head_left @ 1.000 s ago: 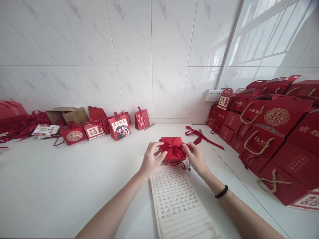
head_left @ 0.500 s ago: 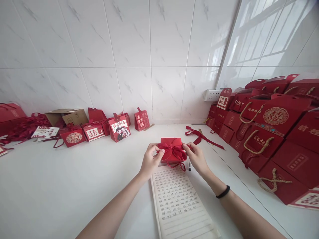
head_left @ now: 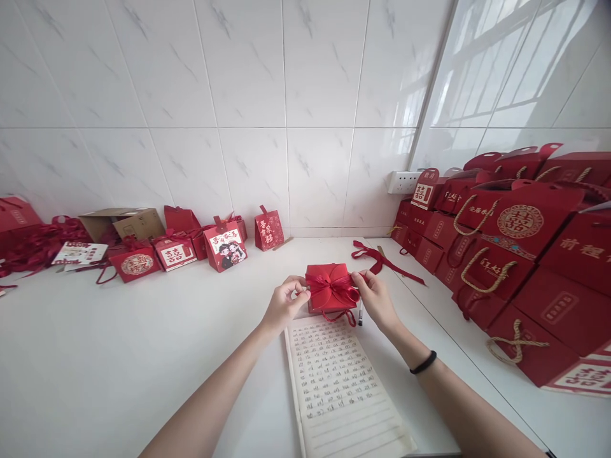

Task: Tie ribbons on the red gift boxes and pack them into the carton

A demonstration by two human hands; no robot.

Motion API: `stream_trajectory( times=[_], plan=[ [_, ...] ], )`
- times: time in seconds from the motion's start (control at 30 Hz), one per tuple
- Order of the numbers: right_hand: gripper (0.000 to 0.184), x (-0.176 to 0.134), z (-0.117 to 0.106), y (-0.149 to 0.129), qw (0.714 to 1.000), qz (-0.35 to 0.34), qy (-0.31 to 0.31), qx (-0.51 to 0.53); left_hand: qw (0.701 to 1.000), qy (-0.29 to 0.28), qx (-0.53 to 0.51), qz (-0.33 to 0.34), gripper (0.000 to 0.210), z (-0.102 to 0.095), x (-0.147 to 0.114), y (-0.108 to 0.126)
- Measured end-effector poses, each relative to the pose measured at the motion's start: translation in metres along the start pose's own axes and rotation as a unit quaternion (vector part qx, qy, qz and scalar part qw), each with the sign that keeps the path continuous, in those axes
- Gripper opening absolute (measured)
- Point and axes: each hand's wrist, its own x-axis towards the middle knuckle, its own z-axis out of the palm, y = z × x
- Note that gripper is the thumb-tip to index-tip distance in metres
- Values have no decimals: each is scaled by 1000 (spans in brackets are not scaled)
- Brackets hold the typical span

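Note:
A small red gift box (head_left: 325, 304) sits just beyond a handwritten notepad (head_left: 337, 381), with a dark red ribbon (head_left: 330, 287) tied in a bow across its top. At the box's left side, my left hand (head_left: 284, 305) pinches the ribbon between thumb and fingers. My right hand (head_left: 375, 296) grips the ribbon at the right side of the bow, its fingers closed. A twisted red cord handle (head_left: 338, 314) hangs at the box's front. Part of a pen (head_left: 360, 313) shows beside my right hand.
Stacked red gift boxes with rope handles (head_left: 520, 222) fill the right side. A loose ribbon (head_left: 386, 262) lies behind my right hand. Along the wall at left stand several decorated boxes (head_left: 225, 245), an open cardboard box (head_left: 138, 224) and a ribbon pile (head_left: 35, 248). A power strip (head_left: 403, 182) is on the wall.
The ribbon across the box looks drawn tighter, and its left part is less bunched. Both hands stay at the bow's sides. The whole view has shifted slightly.

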Motion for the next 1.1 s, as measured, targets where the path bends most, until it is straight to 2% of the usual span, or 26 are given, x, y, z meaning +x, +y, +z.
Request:
stream_trajectory(
  times=[0.33,0.63,1.0,1.1],
  plan=[
    [54,0,-1,-1,996,37,6,79,998,-17,-46,-28,29,-7,1,-4],
    [51,1,1,3,991,49,9,127,969,-19,-222,-105,34,-7,3,-3],
    [49,2,3,6,982,77,10,173,957,21,-258,-134,29,-8,5,-6],
    [51,2,2,7,983,74,11,168,961,15,-246,-125,30,-10,6,-8]
  ],
)
